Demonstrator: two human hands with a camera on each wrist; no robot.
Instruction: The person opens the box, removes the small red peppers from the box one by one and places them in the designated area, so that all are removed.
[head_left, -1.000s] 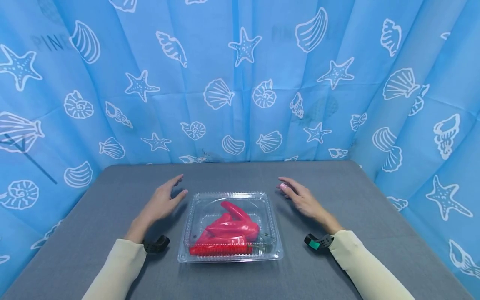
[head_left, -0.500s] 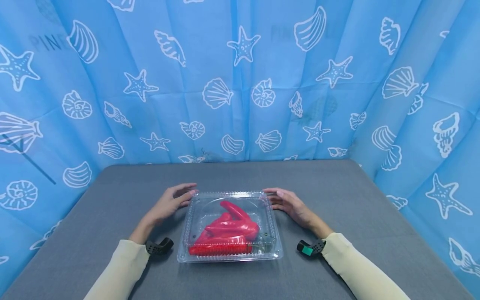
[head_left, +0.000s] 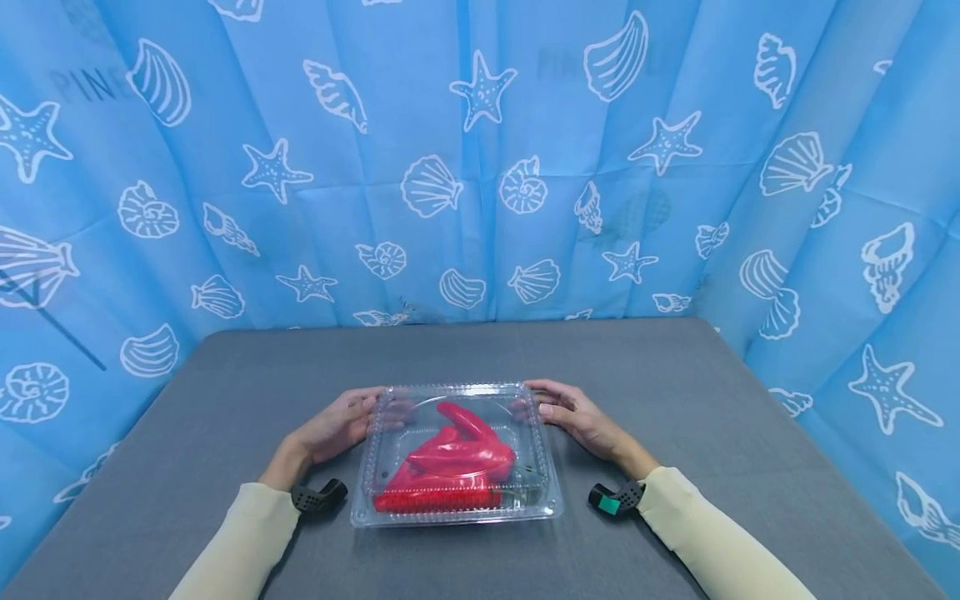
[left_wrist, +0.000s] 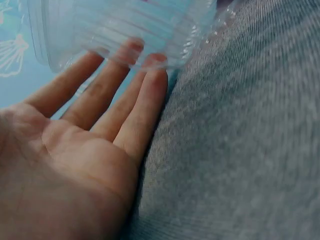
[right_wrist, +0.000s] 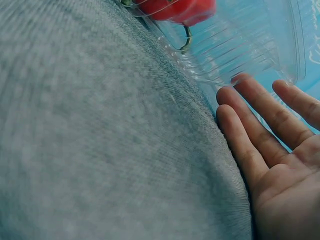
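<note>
A clear plastic clamshell box stands on the grey table, its lid down. Inside it lie several red peppers, smooth and glossy; one red pepper shows a curved green stem in the right wrist view. My left hand is at the far left corner of the box, its fingers fairly straight and touching the plastic. At the far right corner is my right hand, with extended fingers at the box wall. Some fingertips show through the clear plastic.
Grey cloth covers the table. A blue curtain with white shell and starfish prints hangs behind and at both sides. Black bands sit at both wrists, below pale yellow sleeves.
Both hands have moved inward from either side of the box, and their fingers now reach its far corners. The box and peppers have stayed in place.
</note>
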